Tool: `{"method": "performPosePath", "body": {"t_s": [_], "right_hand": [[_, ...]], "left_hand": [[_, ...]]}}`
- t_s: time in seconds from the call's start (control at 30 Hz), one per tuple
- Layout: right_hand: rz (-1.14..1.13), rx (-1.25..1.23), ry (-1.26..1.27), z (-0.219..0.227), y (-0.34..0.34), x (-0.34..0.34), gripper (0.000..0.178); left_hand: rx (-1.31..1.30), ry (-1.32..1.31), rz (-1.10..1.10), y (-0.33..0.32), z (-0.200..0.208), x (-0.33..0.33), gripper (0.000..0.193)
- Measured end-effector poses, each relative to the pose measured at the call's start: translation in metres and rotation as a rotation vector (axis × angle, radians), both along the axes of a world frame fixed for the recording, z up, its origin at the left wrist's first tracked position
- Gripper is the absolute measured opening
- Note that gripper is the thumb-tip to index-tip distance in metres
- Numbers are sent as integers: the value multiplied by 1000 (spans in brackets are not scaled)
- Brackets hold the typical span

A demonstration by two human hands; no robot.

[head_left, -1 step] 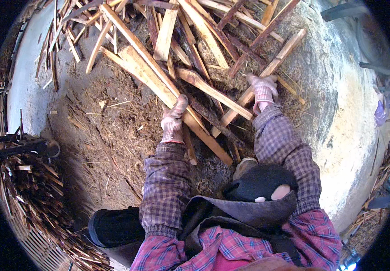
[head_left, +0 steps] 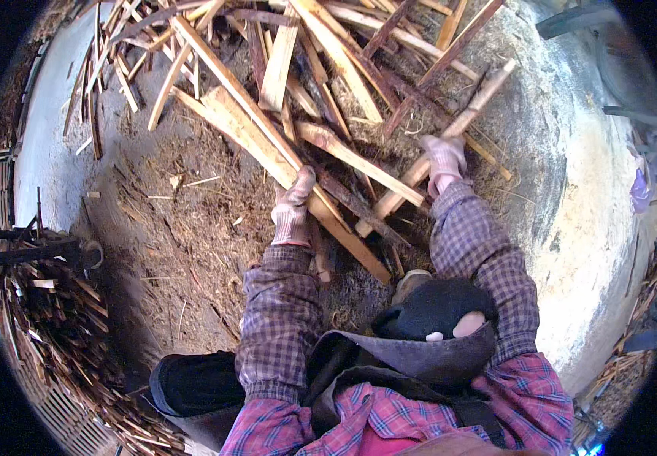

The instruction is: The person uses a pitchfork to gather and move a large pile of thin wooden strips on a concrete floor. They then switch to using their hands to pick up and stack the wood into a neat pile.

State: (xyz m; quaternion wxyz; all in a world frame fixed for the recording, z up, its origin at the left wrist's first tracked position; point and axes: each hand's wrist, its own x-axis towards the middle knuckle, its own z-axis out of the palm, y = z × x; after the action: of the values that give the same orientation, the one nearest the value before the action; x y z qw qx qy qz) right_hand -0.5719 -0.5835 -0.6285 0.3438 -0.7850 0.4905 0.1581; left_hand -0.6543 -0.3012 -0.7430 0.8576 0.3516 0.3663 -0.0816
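Observation:
My left hand [head_left: 293, 205], in a pale, dirt-stained work glove, is closed around the lower part of some long, light wooden slats [head_left: 251, 144] that slant up to the left. To the right, my gloved right hand [head_left: 444, 159] grips a long wooden stick [head_left: 480, 99] that slopes the other way, its low end near my shoe. Between the hands lie a pale split slat [head_left: 363, 163] and a darker stick [head_left: 355, 199]. The fingertips of both hands are partly hidden.
A loose heap of firewood sticks [head_left: 279, 64] spreads across the far side. Dirt and wood scraps cover the floor [head_left: 184, 220]. A whitish wall or slab [head_left: 564, 205] curves along the right. More split wood [head_left: 62, 342] is stacked at the left. My shoe [head_left: 414, 280] is close to the sticks.
The floor and woodpile sit slightly lower in the picture. Both hands keep their holds, with no clear movement of the wood.

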Motion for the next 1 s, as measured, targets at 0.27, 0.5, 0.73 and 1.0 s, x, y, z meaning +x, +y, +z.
{"method": "performPosePath", "body": {"t_s": [0.27,0.5,0.73,1.0], "right_hand": [[-531,386,-1095,-6,-63,-59,55],[21,309,-1222,69,-68,-11,57],[730,-327,-882,139,-81,28,60],[926,-486,-129,25,-90,24,67]], "left_hand": [[293,67,-94,-50,86,1,57],[146,44,-91,-42,70,-3,39],[225,115,-19,-23,52,-14,31],[295,196,-72,-55,70,3,46]]}}
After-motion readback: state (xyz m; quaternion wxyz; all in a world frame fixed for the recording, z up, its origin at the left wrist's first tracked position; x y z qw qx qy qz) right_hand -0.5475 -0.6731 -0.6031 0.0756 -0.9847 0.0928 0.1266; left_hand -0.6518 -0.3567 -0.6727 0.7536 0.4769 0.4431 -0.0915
